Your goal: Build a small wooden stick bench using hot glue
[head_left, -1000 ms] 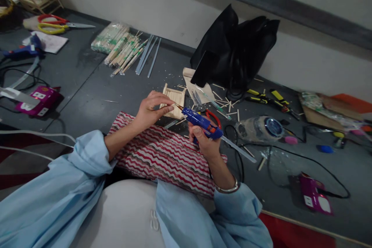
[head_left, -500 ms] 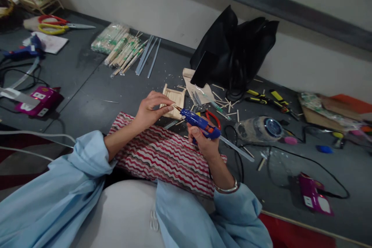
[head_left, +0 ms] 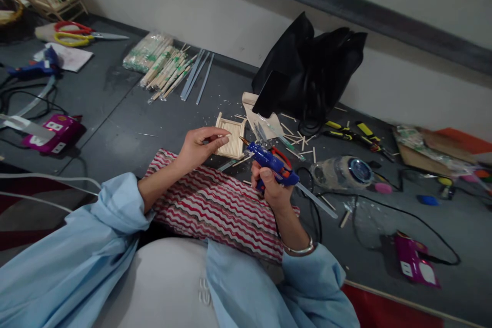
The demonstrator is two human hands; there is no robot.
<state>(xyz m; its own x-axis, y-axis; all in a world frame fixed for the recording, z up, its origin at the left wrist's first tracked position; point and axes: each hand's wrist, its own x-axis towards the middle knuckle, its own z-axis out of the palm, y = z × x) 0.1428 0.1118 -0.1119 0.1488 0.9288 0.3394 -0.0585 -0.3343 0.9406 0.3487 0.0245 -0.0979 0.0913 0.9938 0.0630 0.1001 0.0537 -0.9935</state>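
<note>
My right hand (head_left: 272,184) is wrapped round the grip of a blue hot glue gun (head_left: 271,163). A clear glue stick (head_left: 321,202) juts from the gun's rear, and its metal nozzle points left. Thumb and fingertips of my left hand (head_left: 202,147) pinch a small pale piece of wooden stick (head_left: 229,137), mostly hidden by the fingers. Just beyond that hand, a small panel of wooden sticks (head_left: 235,149) with raised edges lies on the table. A little space separates the nozzle from the left fingertips.
A red-striped cloth (head_left: 215,205) lies under my forearms. Cut stick bits (head_left: 303,141) and red-handled pliers (head_left: 282,156) are near the gun. A black bag (head_left: 307,66) leans at the wall. Bundled sticks (head_left: 165,72) lie back left; a plastic bottle (head_left: 342,171) and cable (head_left: 400,210) lie right.
My right hand has drawn the glue gun slightly right and down, so its nozzle has come away from the left fingertips. The left hand has barely moved and keeps its pinch.
</note>
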